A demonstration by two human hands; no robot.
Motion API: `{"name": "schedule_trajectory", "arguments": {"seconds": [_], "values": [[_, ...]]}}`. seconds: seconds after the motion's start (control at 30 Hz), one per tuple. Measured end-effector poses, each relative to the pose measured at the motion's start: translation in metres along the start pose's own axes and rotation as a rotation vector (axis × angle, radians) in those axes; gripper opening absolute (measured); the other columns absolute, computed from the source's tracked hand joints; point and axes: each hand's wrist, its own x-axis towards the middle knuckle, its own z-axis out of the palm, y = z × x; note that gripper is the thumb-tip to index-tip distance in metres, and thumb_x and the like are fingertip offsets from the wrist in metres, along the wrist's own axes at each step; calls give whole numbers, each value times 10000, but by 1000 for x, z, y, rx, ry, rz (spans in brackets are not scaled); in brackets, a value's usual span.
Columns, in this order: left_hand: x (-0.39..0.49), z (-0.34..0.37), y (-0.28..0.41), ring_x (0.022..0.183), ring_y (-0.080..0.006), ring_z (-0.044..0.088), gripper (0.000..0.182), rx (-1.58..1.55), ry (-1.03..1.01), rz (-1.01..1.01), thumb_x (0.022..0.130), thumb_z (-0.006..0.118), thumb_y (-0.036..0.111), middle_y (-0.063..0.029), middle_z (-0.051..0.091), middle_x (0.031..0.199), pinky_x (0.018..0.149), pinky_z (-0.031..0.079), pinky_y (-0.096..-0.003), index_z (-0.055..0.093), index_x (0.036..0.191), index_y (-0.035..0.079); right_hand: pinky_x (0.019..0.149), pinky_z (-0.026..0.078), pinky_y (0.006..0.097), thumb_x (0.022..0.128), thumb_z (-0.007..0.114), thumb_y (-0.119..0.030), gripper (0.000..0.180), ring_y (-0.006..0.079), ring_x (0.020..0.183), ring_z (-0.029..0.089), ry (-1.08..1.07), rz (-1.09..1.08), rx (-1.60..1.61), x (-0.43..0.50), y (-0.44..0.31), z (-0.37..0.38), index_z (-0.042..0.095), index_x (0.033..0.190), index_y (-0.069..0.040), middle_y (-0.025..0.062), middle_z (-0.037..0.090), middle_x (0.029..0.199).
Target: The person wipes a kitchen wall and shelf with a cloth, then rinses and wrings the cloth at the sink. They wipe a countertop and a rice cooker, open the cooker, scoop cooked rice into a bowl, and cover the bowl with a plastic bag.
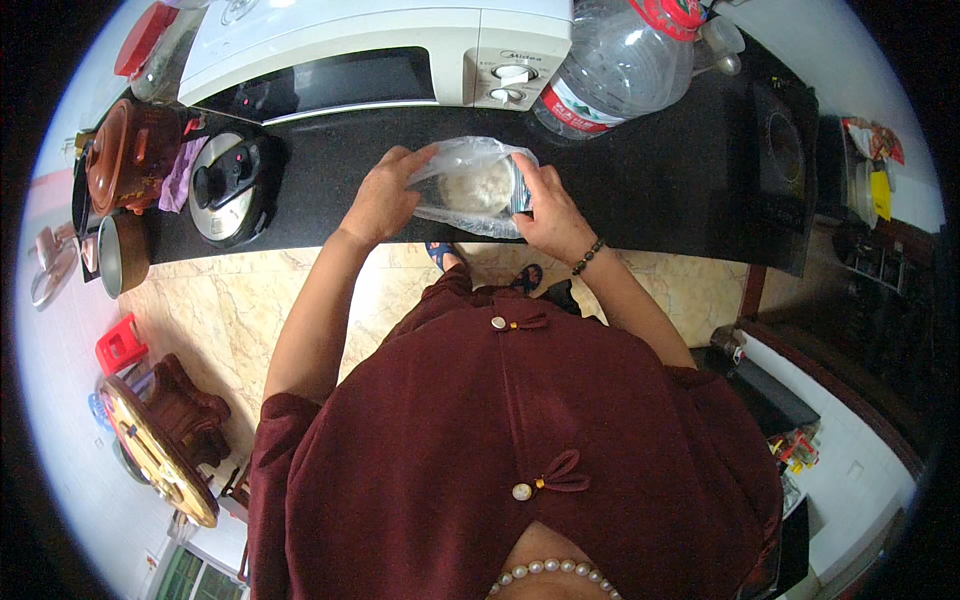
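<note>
A clear plastic bag (480, 152) lies around a round container with pale contents (477, 187), on the black countertop (337, 161) before me. What the contents are cannot be told. My left hand (385, 193) grips the bag's left edge between thumb and fingers. At the right edge, my right hand (546, 201) pinches the bag beside a strip of printed packaging (520, 192), thumb below and index finger above. A dark beaded bracelet (589, 256) circles my right wrist.
Behind the bag stands a white microwave oven (450, 22); a large clear plastic bottle (619, 64) is at its right. An electric cooker (231, 187), brown lidded pot (131, 157) and metal pot (124, 255) stand left. A cooktop (780, 150) sits far right.
</note>
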Motion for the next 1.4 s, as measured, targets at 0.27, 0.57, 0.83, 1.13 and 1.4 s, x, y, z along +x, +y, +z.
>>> {"name": "schedule_trajectory", "arguments": {"seconds": [0.27, 0.57, 0.83, 1.13, 1.4], "values": [[45, 16, -25, 1107, -408, 605, 710, 80, -23, 25, 744, 545, -113, -227, 583, 1210, 995, 502, -440, 528, 1425, 86, 1052, 439, 465, 740, 670, -42, 923, 489, 1204, 513, -9, 34, -3, 15, 14, 7, 241, 1557, -81, 318, 471, 1260], [58, 23, -32, 1196, -307, 590, 692, -154, -6, 51, 767, 529, -128, -142, 587, 1281, 1017, 494, -377, 551, 1407, 136, 1046, 443, 462, 758, 657, -60, 936, 490, 1201, 512, -11, 118, -19, 15, 17, 3, 199, 1573, -85, 302, 468, 1262], [45, 4, -27, 1107, -166, 572, 554, -647, -125, -3, 815, 548, -146, -17, 565, 1190, 939, 487, -283, 676, 1256, 165, 1037, 443, 473, 761, 628, -32, 925, 489, 1206, 506, 45, 144, -19, 5, -2, -1, 194, 1575, -90, 292, 458, 1280], [42, 7, -1, 1036, -370, 648, 431, -10, -20, 28, 794, 574, -82, -171, 627, 1132, 926, 524, -408, 744, 1136, 118, 860, 543, 392, 770, 661, -19, 914, 372, 1042, 593, 113, 122, -38, 10, 3, 1, 246, 1579, -106, 250, 502, 1191], [61, 9, -29, 1073, -291, 644, 551, -316, -220, -257, 741, 573, -23, -155, 668, 1176, 954, 500, -355, 684, 1270, 88, 767, 548, 325, 739, 702, -15, 991, 224, 901, 612, -80, 214, 114, 17, 28, 5, 225, 1600, -133, 178, 528, 1131]]}}
